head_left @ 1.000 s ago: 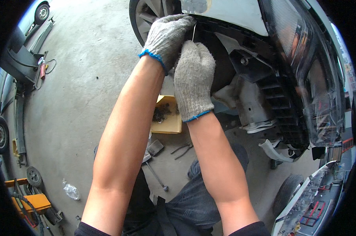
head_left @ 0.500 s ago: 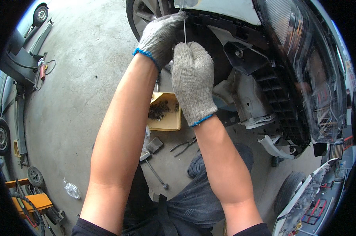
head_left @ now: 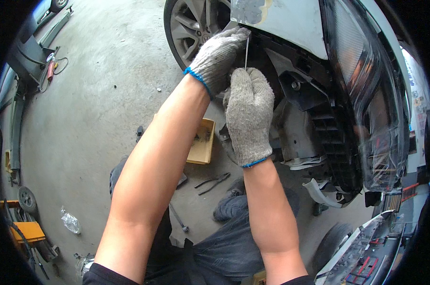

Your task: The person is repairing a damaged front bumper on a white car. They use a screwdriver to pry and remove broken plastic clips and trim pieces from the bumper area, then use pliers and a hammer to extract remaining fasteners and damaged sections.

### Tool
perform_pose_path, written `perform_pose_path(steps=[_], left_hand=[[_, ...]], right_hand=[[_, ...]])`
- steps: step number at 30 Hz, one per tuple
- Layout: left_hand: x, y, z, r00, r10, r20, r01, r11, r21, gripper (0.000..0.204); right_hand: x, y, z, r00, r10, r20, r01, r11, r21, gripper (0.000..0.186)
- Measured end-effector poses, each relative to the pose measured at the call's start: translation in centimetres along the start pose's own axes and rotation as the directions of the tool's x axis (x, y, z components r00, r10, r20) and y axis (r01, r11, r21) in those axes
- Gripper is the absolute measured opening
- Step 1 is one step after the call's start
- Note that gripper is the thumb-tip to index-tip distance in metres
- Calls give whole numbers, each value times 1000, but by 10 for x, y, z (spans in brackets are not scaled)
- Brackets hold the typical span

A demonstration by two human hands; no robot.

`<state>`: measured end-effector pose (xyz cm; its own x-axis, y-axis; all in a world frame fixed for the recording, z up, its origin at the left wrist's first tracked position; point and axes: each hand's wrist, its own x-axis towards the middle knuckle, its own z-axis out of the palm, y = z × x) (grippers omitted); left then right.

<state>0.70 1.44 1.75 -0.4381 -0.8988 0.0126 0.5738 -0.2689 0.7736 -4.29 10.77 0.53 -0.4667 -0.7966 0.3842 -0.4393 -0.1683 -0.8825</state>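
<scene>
Both hands wear grey knit gloves with blue cuffs and are raised to the stripped front corner of a car [head_left: 295,90]. My left hand [head_left: 217,57] reaches up under the edge of the white fender [head_left: 276,19], fingers curled against the black inner frame. My right hand [head_left: 248,114] sits just below it, closed around the handle of a screwdriver; its thin metal shaft [head_left: 246,52] points straight up between the two hands. The tip is hidden by the left glove. The dark headlight [head_left: 367,95] sits to the right.
A front wheel [head_left: 191,23] stands behind my left hand. On the concrete floor lie a small yellow box of parts [head_left: 201,142], pliers [head_left: 214,182] and a wrench [head_left: 178,218]. A detached bumper [head_left: 367,256] lies at lower right. An orange jack [head_left: 27,230] sits at lower left.
Both hands have stayed together at the fender edge, shifting slightly upward in the view; the screwdriver shaft remains upright between them.
</scene>
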Motion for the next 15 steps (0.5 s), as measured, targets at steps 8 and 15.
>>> perform_pose_path(steps=[8,15], left_hand=[[10,1,-9,990,73,116,-90,985,144,40],[5,1,-12,966,208,152,-237,949,207,39]], right_hand=[[-1,-12,1,995,83,46,-86,994,65,28],[-4,-14,4,980,176,95,-192,959,208,21]])
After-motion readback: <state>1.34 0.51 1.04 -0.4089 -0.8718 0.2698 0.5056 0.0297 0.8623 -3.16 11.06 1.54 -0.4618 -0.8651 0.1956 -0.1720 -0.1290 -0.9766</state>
